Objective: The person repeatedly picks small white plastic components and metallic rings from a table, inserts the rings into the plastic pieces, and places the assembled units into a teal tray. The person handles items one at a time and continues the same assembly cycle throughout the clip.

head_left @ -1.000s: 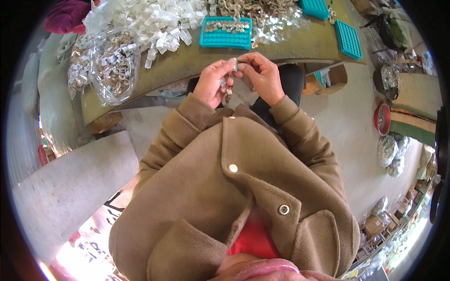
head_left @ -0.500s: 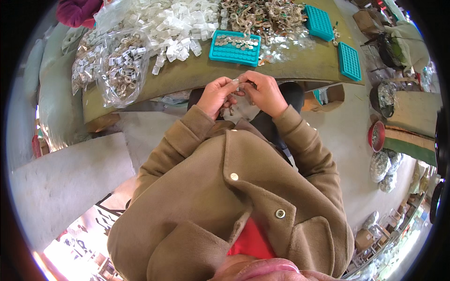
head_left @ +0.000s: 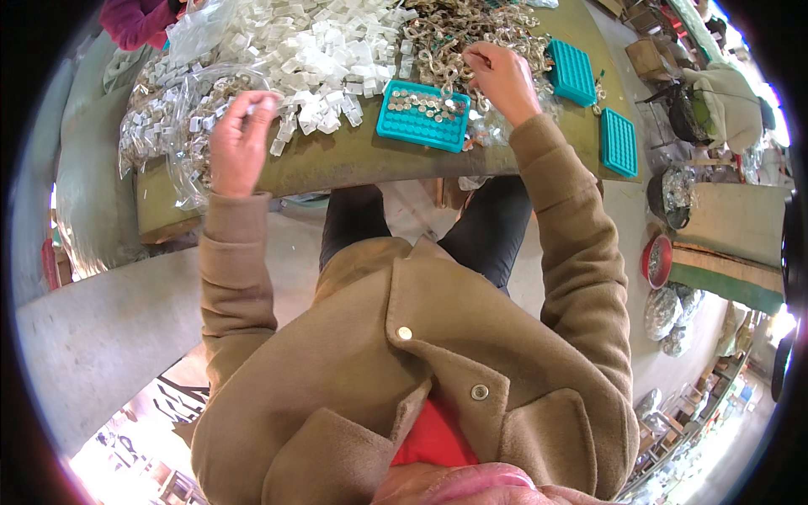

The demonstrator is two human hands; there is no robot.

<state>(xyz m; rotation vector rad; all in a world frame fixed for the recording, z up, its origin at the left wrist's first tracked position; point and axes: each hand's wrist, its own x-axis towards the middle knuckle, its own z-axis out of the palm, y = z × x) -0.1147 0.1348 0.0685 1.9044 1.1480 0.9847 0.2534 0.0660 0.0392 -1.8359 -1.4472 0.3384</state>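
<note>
My left hand [head_left: 240, 145] is raised over the clear plastic bag [head_left: 192, 172], which bulges with small beige pieces with white caps. Its thumb and fingers are pinched together at the edge of a heap of small clear plastic boxes [head_left: 316, 55]; whatever is in the pinch is too small to name. My right hand [head_left: 505, 82] reaches into a heap of beige, curled pieces [head_left: 433, 29], fingers bent inward and their tips partly hidden. Between the hands lies a teal tray [head_left: 421, 139] with small round silvery pieces in its far rows.
Two more teal trays, a far one [head_left: 571, 74] and a nearer one [head_left: 619, 143], lie at the table's right end. Another person's purple sleeve [head_left: 135, 23] shows at far left. A red bowl [head_left: 656, 261] and filled bags [head_left: 663, 311] stand right of the table.
My hands were together in front of the table edge. They have parted: the left moved up and left to the bag, the right forward to the beige heap.
</note>
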